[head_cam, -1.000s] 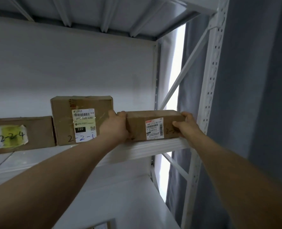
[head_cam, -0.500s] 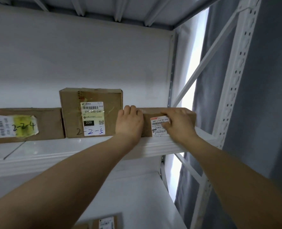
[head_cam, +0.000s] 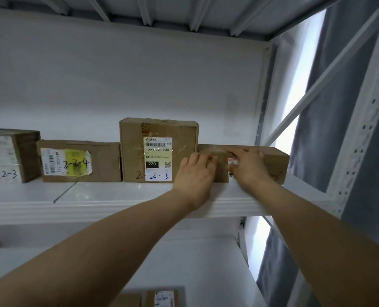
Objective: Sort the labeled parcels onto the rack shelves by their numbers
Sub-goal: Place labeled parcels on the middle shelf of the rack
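A low brown parcel (head_cam: pixel 272 165) lies on the white rack shelf (head_cam: pixel 95 207) at its right end, touching the taller box marked 2-2-5 (head_cam: pixel 157 151). My left hand (head_cam: pixel 195 173) rests flat against the parcel's left front with its fingers spread. Pressed over the white label is my right hand (head_cam: pixel 248 167), which hides most of it. A handwritten mark at the parcel's right end is too blurred to read. Neither hand grips the parcel.
Boxes marked 2-2-4 (head_cam: pixel 102 162) and 2-2-3 (head_cam: pixel 9 156) stand in a row to the left. A perforated white upright (head_cam: pixel 361 140) and diagonal brace close the rack's right side, with a grey curtain (head_cam: pixel 374 196) behind. Another labeled parcel (head_cam: pixel 162 298) lies on the shelf below.
The parcel has slid back on the shelf, level with the row of boxes. Both hands went from gripping its ends to lying flat on its front.
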Demonstrator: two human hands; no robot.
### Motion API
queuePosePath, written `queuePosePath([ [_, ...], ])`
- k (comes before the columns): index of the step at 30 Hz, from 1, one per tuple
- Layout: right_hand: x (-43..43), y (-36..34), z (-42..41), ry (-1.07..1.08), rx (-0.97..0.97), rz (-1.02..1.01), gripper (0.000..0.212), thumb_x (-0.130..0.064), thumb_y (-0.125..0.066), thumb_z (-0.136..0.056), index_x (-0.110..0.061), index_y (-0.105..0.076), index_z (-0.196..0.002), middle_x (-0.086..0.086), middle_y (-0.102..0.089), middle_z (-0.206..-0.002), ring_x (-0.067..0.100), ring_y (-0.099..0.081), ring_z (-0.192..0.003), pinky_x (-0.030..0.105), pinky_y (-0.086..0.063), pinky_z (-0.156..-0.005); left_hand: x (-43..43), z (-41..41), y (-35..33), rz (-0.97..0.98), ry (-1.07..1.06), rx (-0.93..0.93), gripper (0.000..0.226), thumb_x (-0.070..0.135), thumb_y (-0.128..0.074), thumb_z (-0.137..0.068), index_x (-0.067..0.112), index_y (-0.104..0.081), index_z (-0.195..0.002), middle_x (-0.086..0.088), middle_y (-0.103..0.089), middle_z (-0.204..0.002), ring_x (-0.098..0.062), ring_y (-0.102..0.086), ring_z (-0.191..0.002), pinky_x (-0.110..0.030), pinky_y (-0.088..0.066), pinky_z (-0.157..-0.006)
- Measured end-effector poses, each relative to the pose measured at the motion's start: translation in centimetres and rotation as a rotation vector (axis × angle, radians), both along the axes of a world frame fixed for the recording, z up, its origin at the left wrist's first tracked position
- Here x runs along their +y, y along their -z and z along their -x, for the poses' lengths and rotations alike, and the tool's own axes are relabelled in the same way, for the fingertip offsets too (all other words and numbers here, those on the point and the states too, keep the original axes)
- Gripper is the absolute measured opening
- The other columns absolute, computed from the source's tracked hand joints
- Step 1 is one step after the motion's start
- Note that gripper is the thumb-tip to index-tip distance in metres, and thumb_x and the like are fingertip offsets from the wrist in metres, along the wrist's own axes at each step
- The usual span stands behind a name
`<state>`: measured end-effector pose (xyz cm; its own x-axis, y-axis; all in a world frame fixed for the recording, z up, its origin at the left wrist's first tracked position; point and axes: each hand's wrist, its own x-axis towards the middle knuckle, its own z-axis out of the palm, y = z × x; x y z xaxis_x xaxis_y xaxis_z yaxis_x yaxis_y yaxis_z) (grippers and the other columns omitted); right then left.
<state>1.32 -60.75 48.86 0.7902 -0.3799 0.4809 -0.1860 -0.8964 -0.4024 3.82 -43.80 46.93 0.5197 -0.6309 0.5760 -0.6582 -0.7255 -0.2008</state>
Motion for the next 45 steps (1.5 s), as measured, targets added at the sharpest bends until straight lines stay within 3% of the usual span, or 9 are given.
queuePosePath([
  [5,0.4,0.0,-0.6,-0.010,0.001,-0.016,0.048,-0.022,-0.056,-0.097,-0.037,-0.047,-0.142,0.012,-0.039,-0.145,0.036,-0.024,-0.137,0.048,-0.034,-0.110,2.0,-1.6,-1.4,0.136,-0.047,-0.144,0.073,0.014,-0.059,-0.072,0.016,-0.040,-0.143,-0.008,-0.038,-0.145,-0.031,-0.034,-0.129,-0.039,-0.022,-0.102],
  [12,0.7,-0.6,-1.0,-0.015,0.043,-0.024,0.048,-0.020,-0.058,-0.096,-0.035,-0.049,-0.140,0.013,-0.038,-0.143,0.035,-0.024,-0.137,0.047,-0.035,-0.110,3.8,-3.9,-4.3,0.220,-0.158,-0.164,0.072,0.020,-0.064,-0.076,0.015,-0.036,-0.142,-0.010,-0.028,-0.154,-0.033,-0.022,-0.144,-0.048,-0.017,-0.114],
  [23,2.2,-1.2,-1.5,-0.033,0.112,-0.022,0.053,-0.017,-0.060,-0.093,-0.035,-0.047,-0.141,0.013,-0.039,-0.143,0.033,-0.023,-0.138,0.045,-0.034,-0.108,5.5,-3.3,-4.6,0.203,-0.178,-0.118,0.075,0.015,-0.059,-0.074,0.015,-0.032,-0.144,-0.012,-0.036,-0.143,-0.034,-0.029,-0.135,-0.048,-0.019,-0.112],
  [27,2.9,-1.5,-1.4,-0.010,0.120,-0.039,0.055,-0.011,-0.059,-0.091,-0.030,-0.046,-0.141,0.014,-0.035,-0.145,0.034,-0.022,-0.138,0.045,-0.037,-0.106,5.5,-3.0,-4.2,0.212,-0.115,-0.165,0.068,0.013,-0.064,-0.067,0.012,-0.046,-0.133,-0.014,-0.047,-0.128,-0.036,-0.042,-0.117,-0.047,-0.029,-0.101],
  [30,3.8,-1.5,-1.1,0.065,0.032,-0.058,0.049,-0.006,-0.057,-0.091,-0.023,-0.049,-0.136,0.014,-0.033,-0.143,0.033,-0.025,-0.137,0.043,-0.041,-0.102,5.5,-2.4,-3.5,0.193,0.062,-0.186,0.056,0.017,-0.063,-0.066,0.014,-0.056,-0.122,-0.010,-0.056,-0.113,-0.033,-0.048,-0.103,-0.038,-0.031,-0.080],
  [33,4.9,-1.2,-0.8,0.133,-0.061,-0.030,0.028,-0.010,-0.054,-0.092,-0.014,-0.054,-0.119,0.016,-0.042,-0.130,0.034,-0.038,-0.125,0.041,-0.046,-0.094,5.5,-1.4,-2.9,0.105,0.220,-0.224,0.028,0.017,-0.064,-0.062,0.010,-0.062,-0.089,-0.009,-0.062,-0.082,-0.032,-0.056,-0.076,-0.029,-0.026,-0.064],
  [35,5.8,-0.9,-0.4,0.134,-0.112,-0.027,0.021,-0.009,-0.052,-0.092,-0.013,-0.056,-0.112,0.015,-0.048,-0.122,0.034,-0.045,-0.117,0.042,-0.050,-0.092,5.5,-0.8,-2.3,0.116,0.278,-0.212,0.016,0.016,-0.069,-0.064,0.010,-0.062,-0.077,-0.008,-0.063,-0.072,-0.031,-0.057,-0.064,-0.026,-0.025,-0.058],
  [38,7.3,-0.2,0.9,0.098,-0.143,-0.047,0.005,-0.014,-0.053,-0.092,-0.017,-0.058,-0.093,0.008,-0.062,-0.103,0.029,-0.057,-0.101,0.039,-0.052,-0.082,6.5,0.4,-1.3,0.149,0.271,-0.070,0.009,0.020,-0.059,-0.078,0.013,-0.060,-0.085,-0.004,-0.063,-0.080,-0.030,-0.058,-0.071,-0.028,-0.031,-0.056],
  [45,14.4,5.2,5.3,0.062,-0.138,-0.184,0.026,-0.038,-0.059,-0.092,-0.019,-0.058,-0.075,0.001,-0.062,-0.079,0.019,-0.056,-0.076,0.031,-0.041,-0.068,13.8,3.6,4.5,0.055,0.309,0.145,0.019,0.026,-0.050,-0.086,0.019,-0.061,-0.100,-0.003,-0.067,-0.084,-0.029,-0.061,-0.075,-0.030,-0.042,-0.059],
])
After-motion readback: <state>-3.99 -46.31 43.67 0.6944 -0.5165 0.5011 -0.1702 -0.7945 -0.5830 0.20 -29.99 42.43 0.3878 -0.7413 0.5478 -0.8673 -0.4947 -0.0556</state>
